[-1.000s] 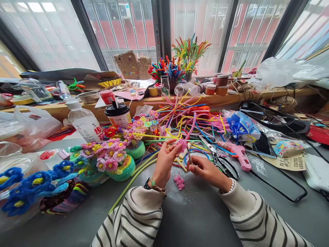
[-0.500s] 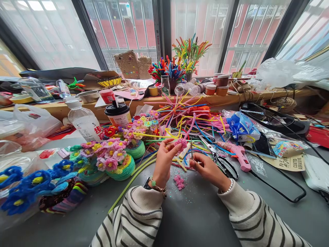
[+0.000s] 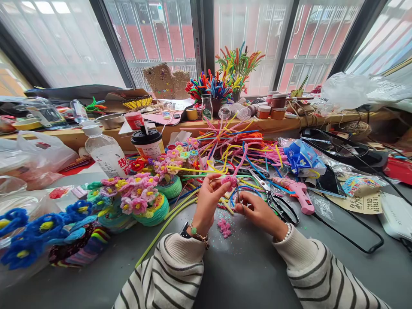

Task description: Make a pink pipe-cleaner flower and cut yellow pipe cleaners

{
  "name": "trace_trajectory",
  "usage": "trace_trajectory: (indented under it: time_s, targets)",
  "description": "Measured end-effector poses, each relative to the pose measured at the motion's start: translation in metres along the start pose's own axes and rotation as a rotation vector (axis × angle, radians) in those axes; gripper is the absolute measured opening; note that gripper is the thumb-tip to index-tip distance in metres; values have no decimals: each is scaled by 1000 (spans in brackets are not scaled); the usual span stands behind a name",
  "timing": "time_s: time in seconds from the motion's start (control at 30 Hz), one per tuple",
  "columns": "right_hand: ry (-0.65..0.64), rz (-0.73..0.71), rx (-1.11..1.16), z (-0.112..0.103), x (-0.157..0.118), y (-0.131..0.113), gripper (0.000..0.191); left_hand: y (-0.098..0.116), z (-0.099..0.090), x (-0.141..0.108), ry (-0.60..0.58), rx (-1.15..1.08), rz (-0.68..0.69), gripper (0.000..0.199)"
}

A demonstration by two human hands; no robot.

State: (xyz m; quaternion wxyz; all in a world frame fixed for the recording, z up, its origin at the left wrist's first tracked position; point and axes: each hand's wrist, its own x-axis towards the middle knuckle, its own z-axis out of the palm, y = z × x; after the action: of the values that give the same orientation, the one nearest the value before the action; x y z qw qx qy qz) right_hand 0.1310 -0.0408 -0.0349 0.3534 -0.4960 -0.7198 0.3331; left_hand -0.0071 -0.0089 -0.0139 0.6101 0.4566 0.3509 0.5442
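Note:
My left hand (image 3: pixel 207 199) pinches a pink pipe-cleaner flower (image 3: pixel 229 181) between thumb and fingertips. A pink pipe-cleaner tail (image 3: pixel 242 161) rises from behind the flower. My right hand (image 3: pixel 254 210) is closed around a pair of small scissors (image 3: pixel 237 191), their thin dark blades pointing up. The blades are right beside the flower's right side; whether they touch it I cannot tell. Below and between my hands, a finished-looking pink fuzzy flower (image 3: pixel 224 228) lies on the grey table (image 3: pixel 238 274), among scattered glitter.
Large black-handled scissors (image 3: pixel 277 199) and a pink glue gun (image 3: pixel 299 195) lie to the right. Behind my hands is a heap of loose pipe cleaners (image 3: pixel 231 146). Pipe-cleaner flower pots (image 3: pixel 151 208), a lidded cup (image 3: pixel 147 143) and a bottle (image 3: pixel 104 150) stand left.
The flower in my left hand has shifted slightly right and down. My right hand has moved a little left with the small scissors, bringing the blades closer to the flower.

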Motion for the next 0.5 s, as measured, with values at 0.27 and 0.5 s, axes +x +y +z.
trace_trajectory:
  time_s: [0.27,0.5]
  targets:
    - [83,-2,-11,-1,2,-2,37,0,-1,2,28,-71,6,34]
    - [47,-15,20,-11,-2,-2,38,4,3,-1,-1,-97,-20,36]
